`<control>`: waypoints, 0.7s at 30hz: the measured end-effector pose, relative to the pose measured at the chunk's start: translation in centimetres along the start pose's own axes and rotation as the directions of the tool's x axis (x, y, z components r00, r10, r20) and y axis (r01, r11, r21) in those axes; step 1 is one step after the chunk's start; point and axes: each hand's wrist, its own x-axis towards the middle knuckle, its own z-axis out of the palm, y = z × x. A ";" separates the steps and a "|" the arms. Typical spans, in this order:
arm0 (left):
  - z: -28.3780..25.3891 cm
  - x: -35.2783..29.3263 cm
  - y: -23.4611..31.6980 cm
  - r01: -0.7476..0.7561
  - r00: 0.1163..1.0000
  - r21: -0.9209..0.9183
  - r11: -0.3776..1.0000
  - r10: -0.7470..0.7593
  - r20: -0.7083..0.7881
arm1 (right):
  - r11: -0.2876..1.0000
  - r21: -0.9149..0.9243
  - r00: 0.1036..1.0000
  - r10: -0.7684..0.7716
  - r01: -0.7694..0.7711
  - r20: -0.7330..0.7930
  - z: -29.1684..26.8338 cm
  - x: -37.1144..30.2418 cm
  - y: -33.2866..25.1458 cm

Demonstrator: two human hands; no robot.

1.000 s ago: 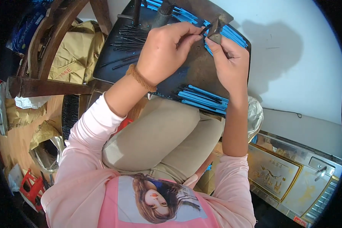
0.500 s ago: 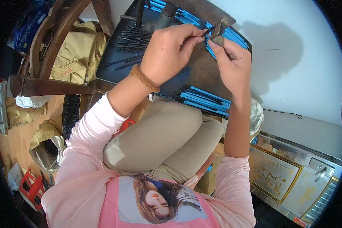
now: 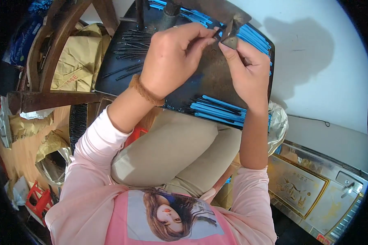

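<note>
**Both hands pinching a small metal piece over the dark tray**

Far out to the left of the left hand: crumpled brown paper (image 3: pixel 75 61) and a curved wooden chair frame (image 3: pixel 49 49). Nearer, just left of the same hand: a loose scatter of thin dark rods (image 3: pixel 129 43) lying on the dark tray (image 3: pixel 200 81).

Left hand (image 3: pixel 171 55), with a brown band (image 3: pixel 145 92) on the wrist: closed to a narrow pinch, thumb and forefinger meeting at the small grey metal piece (image 3: pixel 230 37). Hard to tell whether something thin is also pinched there; too small to see.

Between the two hands, held up above the far part of the tray: the metal piece itself, folded or wedge-like in shape. Probably light, stiff and a little sharp at the edges, also likely smooth and easy to slip; best taken by its flat faces, close to the fold, not by the tip.

Right hand (image 3: pixel 245 67): closed on the piece from below, thumb pressing on its lower face, other fingers curled behind.

Below the right hand, at the near edge of the tray: a bundle of blue strips (image 3: pixel 218 110). Beyond the right hand, more blue strips (image 3: pixel 253 38).
</note>
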 end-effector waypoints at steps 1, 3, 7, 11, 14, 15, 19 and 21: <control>0.0 0.0 0.0 0.001 1.000 -0.003 1.000 -0.001 0.005 | 1.000 0.010 1.000 -0.005 0.005 0.007 0.1 0.0 0.4; -0.2 0.0 0.0 0.053 0.999 0.069 0.996 -0.053 0.000 | 1.000 0.020 1.000 -0.010 0.010 0.014 0.3 0.0 0.7; -0.2 0.0 0.0 0.056 0.998 0.061 0.997 -0.056 -0.005 | 0.999 0.044 1.000 0.011 -0.011 0.013 0.5 0.0 0.4; 0.0 0.0 -0.1 0.068 0.997 0.026 0.997 -0.067 -0.034 | 1.000 0.008 1.000 -0.020 0.020 -0.022 0.9 -0.1 0.5; 0.1 0.0 -0.1 0.048 0.997 -0.025 0.999 -0.050 -0.062 | 0.998 0.012 0.997 -0.054 0.055 -0.063 1.1 -0.3 1.0; 0.0 0.0 0.0 0.044 0.997 -0.023 0.999 -0.046 -0.055 | 0.998 0.011 0.996 -0.056 0.057 -0.062 1.2 -0.4 1.0; 0.1 -0.3 -0.2 0.028 0.998 -0.049 0.998 -0.031 -0.054 | 0.993 -0.045 0.990 -0.110 0.107 -0.091 1.2 -0.6 1.6; 0.1 -0.4 -0.2 0.078 0.997 -0.065 0.995 -0.078 0.016 | 0.983 -0.096 0.982 -0.163 0.153 -0.096 1.0 -0.5 1.8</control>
